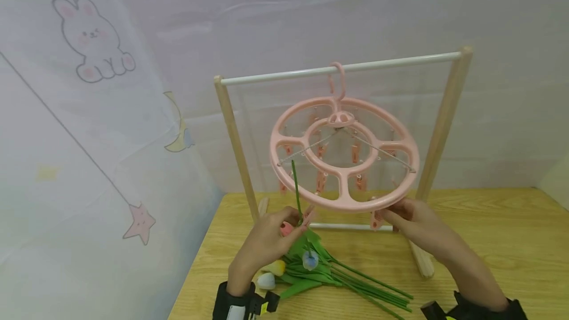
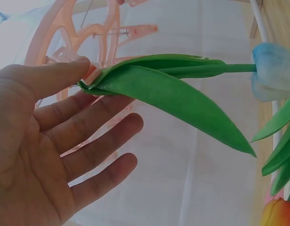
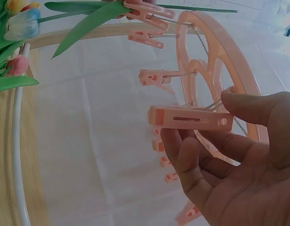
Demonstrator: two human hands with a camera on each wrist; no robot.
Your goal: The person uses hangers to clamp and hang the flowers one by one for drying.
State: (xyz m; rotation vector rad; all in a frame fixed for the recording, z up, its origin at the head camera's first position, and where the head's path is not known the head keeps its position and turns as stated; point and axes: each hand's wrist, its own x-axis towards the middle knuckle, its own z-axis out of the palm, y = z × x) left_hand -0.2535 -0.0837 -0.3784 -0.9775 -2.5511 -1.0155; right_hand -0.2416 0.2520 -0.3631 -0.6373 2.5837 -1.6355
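A round pink clip hanger (image 1: 344,203) hangs by its hook, with small clothespins dangling from its ring. My left hand (image 1: 271,236) pinches a clothespin (image 2: 92,74) between thumb and forefinger, at the leaf base of a blue-and-white artificial tulip (image 2: 277,70); the other fingers are spread. This tulip hangs head down, its green stem (image 1: 295,184) pointing up in front of the ring. At the ring's lower right, my right hand (image 1: 418,223) holds the rim, thumb on it, with its fingers partly hidden behind another clothespin (image 3: 192,117).
A rack with wooden posts (image 1: 444,117) and a white top bar (image 1: 400,63) carries the hanger. Below it, a bunch of artificial tulips (image 1: 311,275) lies on the wooden table (image 1: 489,241), stems toward the right. A pale printed cloth (image 1: 178,38) hangs behind.
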